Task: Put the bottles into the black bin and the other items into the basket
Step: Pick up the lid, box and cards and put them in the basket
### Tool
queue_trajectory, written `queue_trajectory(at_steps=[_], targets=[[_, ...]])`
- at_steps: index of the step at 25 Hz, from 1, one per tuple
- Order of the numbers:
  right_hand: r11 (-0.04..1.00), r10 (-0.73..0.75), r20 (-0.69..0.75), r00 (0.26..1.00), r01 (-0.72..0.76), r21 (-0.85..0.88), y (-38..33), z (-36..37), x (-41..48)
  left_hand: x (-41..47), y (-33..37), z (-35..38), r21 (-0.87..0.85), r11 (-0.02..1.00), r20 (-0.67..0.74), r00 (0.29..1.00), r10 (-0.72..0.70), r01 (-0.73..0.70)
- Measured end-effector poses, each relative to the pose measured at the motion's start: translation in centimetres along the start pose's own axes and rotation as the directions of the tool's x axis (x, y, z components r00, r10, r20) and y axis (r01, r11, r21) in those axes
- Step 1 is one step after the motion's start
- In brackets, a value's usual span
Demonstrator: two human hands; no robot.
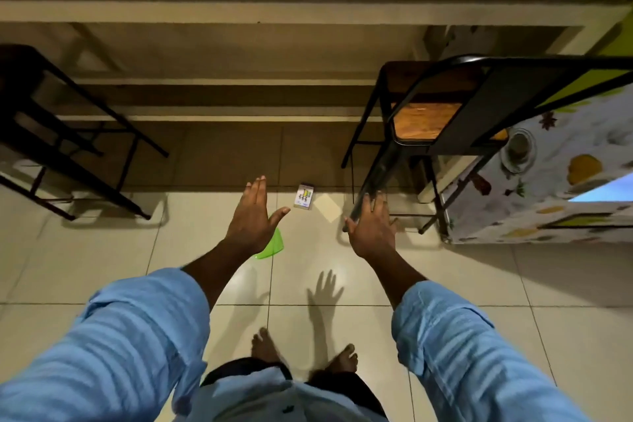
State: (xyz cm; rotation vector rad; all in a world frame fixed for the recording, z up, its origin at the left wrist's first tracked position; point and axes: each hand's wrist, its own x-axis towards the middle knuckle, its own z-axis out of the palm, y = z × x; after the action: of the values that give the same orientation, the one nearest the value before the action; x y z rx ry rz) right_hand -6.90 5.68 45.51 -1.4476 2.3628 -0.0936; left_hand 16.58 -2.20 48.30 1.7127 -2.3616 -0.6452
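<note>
Small card box (pixel 303 196) and green plastic piece (pixel 272 245) are seen on the floor (pixel 445 284) beneath two empty, outspread hands, left hand (pixel 251 216) and right hand (pixel 371 228).

Black-framed chair (pixel 424 120) with wooden seat beside fruit-print tablecloth (pixel 548 181); dark metal stand (pixel 68 147) left; pale tiled floor (pixel 102 250).

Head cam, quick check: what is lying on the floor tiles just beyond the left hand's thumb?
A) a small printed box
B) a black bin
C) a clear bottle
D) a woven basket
A: a small printed box lies flat on the floor tiles just past the open left hand; no bottle, bin or basket is in view.
</note>
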Motion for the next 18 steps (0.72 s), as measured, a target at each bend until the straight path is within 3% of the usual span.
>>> queue_trajectory(at_steps=[12, 18], targets=[[0.998, -0.049, -0.109, 0.993, 0.045, -0.036, -6.7, -2.3, 4.1, 2.9, -6.5, -4.2, -0.076, 0.996, -0.058, 0.997, -0.056, 0.052], [0.991, -0.134, -0.028, 0.991, 0.134, -0.026, -13.6, -0.4, 8.0, 7.7, -9.0, -4.5, -0.043, 0.997, 0.026, 0.998, -0.059, 0.060]])
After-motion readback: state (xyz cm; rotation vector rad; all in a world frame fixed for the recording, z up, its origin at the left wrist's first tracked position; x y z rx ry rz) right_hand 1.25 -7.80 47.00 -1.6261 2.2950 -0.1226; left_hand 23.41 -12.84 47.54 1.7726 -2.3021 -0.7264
